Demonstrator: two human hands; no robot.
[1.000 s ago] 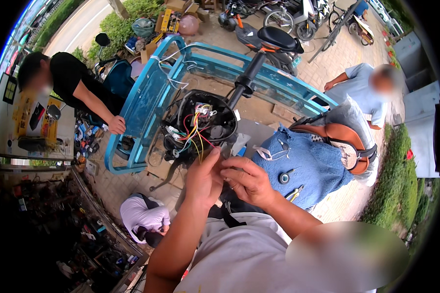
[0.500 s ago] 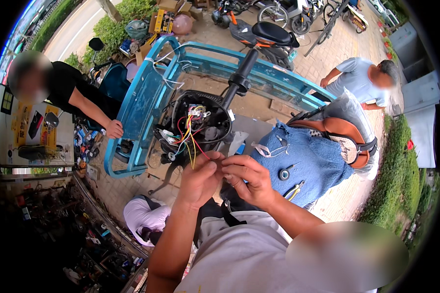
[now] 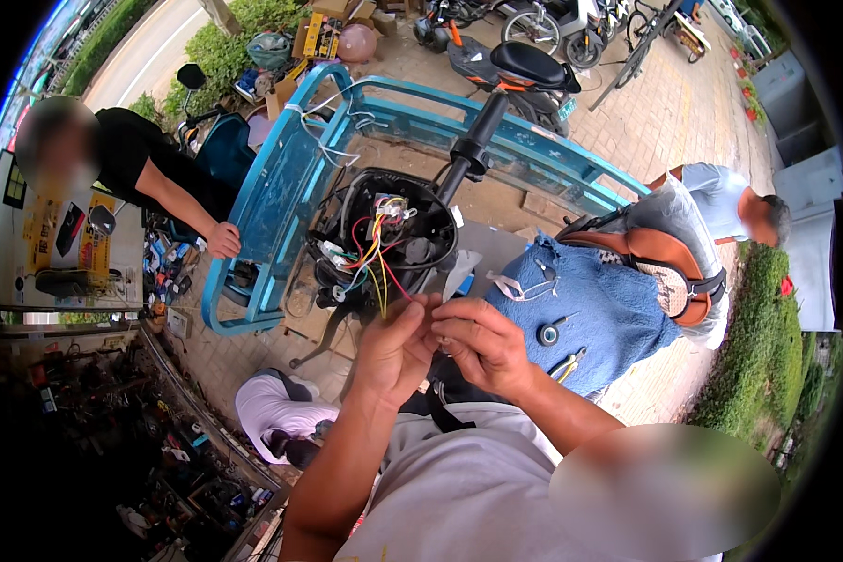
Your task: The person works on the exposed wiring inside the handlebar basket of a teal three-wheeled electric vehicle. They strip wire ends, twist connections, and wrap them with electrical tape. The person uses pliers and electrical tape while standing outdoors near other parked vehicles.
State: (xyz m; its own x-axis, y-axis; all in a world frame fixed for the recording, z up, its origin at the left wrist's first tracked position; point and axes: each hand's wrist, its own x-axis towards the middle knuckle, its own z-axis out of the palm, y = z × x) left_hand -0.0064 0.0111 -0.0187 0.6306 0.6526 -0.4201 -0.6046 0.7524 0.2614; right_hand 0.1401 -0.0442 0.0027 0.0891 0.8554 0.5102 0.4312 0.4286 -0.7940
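Side by side in front of my chest, my left hand [image 3: 395,348] and my right hand [image 3: 485,347] pinch wire ends between thumbs and fingertips. A red wire [image 3: 394,279] and a yellow wire [image 3: 383,281] run down to my left fingers; the exact ends are hidden by the fingers. Both come out of an opened black handlebar housing [image 3: 443,251], where connectors [image 3: 391,208] and several coloured wires lie exposed. A black handlebar grip [image 3: 489,117] sticks out beyond the housing. To the right of my hands, a blue cloth [image 3: 618,309] carries a tape roll [image 3: 548,334] and yellow-handled pliers [image 3: 569,363].
A blue metal cart frame [image 3: 253,215] surrounds the housing, with a co-worker's hand [image 3: 223,240] resting on it. Another person crouches at lower left [image 3: 276,412]; one more bends at the right [image 3: 721,201]. A brown seat [image 3: 660,258] stands beyond the cloth; scooters [image 3: 534,70] are parked behind.
The housing and cart have shifted slightly right in view. My hands keep their pinch, with the right fingers a little changed in position. The person at right has moved rightward and bent lower.
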